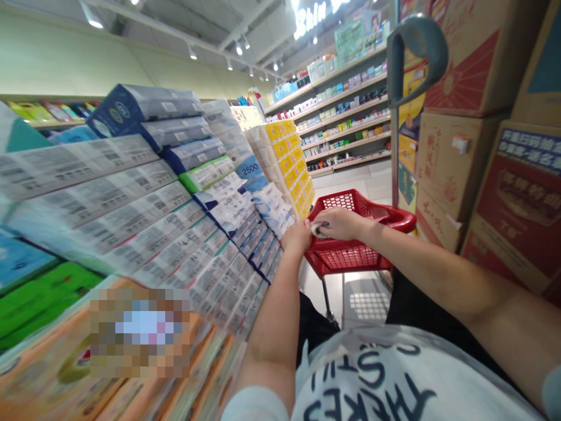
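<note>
A red plastic shopping cart [346,260] with perforated basket walls stands in front of me, tilted in view. My left hand [297,236] is closed at the near left corner of its rim, with the fingers wrapped there. Just beside it, my right hand [339,224] is curled over the near side of the cart, its fingers bent towards the left hand. A small whitish object [316,229] shows at the right hand's fingertips; its kind is unclear. A grey hooked piece [416,52] tops a pole at the cart's right side.
Stacked packs of tissue paper [170,228] rise close on the left, with yellow packs [289,164] beyond. Cardboard boxes [456,169] are piled close on the right. Stocked shelves [350,99] stand ahead, past a tiled floor [350,181].
</note>
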A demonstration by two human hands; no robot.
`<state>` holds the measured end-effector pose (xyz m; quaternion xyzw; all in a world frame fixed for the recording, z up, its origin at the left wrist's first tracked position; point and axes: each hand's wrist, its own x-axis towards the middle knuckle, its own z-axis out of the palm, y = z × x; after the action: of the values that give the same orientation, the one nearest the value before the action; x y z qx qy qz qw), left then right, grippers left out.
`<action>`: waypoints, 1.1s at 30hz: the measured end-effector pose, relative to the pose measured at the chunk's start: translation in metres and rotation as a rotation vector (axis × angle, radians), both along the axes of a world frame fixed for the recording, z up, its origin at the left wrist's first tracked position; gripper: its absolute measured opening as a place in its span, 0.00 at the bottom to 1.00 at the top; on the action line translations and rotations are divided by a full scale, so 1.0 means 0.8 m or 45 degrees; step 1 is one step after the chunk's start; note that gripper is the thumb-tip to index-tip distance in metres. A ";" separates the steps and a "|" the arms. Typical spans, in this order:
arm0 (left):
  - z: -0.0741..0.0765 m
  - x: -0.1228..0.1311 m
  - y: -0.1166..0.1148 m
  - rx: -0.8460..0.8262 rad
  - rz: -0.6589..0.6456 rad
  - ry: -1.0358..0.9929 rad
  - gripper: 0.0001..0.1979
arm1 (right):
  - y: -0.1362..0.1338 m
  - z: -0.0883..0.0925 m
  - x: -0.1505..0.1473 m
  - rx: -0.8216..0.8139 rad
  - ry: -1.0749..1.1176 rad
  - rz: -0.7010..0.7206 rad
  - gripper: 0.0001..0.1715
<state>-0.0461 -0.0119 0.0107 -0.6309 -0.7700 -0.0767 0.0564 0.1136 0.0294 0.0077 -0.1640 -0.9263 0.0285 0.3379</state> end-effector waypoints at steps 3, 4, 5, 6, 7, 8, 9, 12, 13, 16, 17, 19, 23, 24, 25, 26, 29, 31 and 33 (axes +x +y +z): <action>-0.001 0.000 0.000 0.010 0.006 -0.003 0.25 | -0.001 0.001 0.000 -0.012 -0.011 -0.040 0.09; -0.001 -0.001 0.000 0.012 0.004 -0.004 0.25 | -0.002 0.002 0.000 -0.007 -0.007 -0.030 0.09; -0.001 -0.001 0.000 0.012 0.001 -0.006 0.25 | -0.003 0.002 0.001 0.003 0.004 0.000 0.10; -0.001 -0.001 0.000 0.009 -0.001 -0.008 0.25 | -0.004 0.003 0.001 0.019 0.017 0.044 0.10; -0.001 -0.001 0.000 0.005 0.000 -0.011 0.25 | -0.005 0.003 0.002 0.035 0.032 0.090 0.11; 0.000 -0.001 0.000 0.002 0.005 -0.014 0.26 | -0.005 0.003 0.002 0.046 0.043 0.126 0.11; 0.000 -0.001 0.000 0.002 0.007 -0.015 0.26 | -0.005 0.003 0.002 0.049 0.047 0.138 0.11; -0.001 -0.001 0.000 0.010 0.007 -0.009 0.26 | -0.003 0.001 0.001 0.013 0.020 0.033 0.10; -0.001 -0.001 0.000 0.010 0.005 -0.009 0.25 | -0.002 0.000 0.001 -0.003 0.009 -0.003 0.09; -0.002 -0.001 0.001 0.003 0.001 -0.009 0.25 | 0.000 -0.001 0.001 -0.008 0.023 0.035 0.10; -0.003 -0.001 0.001 0.004 0.002 -0.008 0.25 | 0.000 -0.001 0.001 -0.001 0.039 0.078 0.11; -0.004 -0.002 0.002 0.006 0.008 -0.005 0.25 | 0.000 -0.001 0.002 0.011 0.062 0.138 0.12; -0.004 -0.002 0.002 0.004 0.010 -0.009 0.25 | 0.001 -0.001 0.001 -0.004 0.021 0.050 0.12; -0.004 -0.002 0.002 0.005 0.008 -0.010 0.25 | 0.002 -0.001 0.001 -0.016 0.002 0.005 0.11; -0.004 -0.001 0.001 0.006 0.006 -0.011 0.25 | 0.002 -0.001 0.000 -0.027 -0.014 -0.036 0.11; -0.003 -0.001 0.001 0.006 0.005 -0.012 0.25 | 0.002 -0.002 0.000 -0.037 -0.026 -0.067 0.10; -0.003 0.001 0.000 0.009 0.006 -0.008 0.25 | 0.004 -0.002 0.001 -0.044 -0.036 -0.067 0.11; -0.003 0.001 -0.001 0.009 0.003 -0.003 0.25 | 0.005 -0.003 0.001 -0.041 -0.027 -0.028 0.11; -0.002 0.001 0.000 0.009 0.003 0.000 0.25 | 0.007 -0.004 0.000 -0.050 -0.030 -0.016 0.11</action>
<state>-0.0450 -0.0123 0.0087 -0.6297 -0.7705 -0.0794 0.0585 0.1139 0.0348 0.0043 -0.1767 -0.9285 0.0428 0.3238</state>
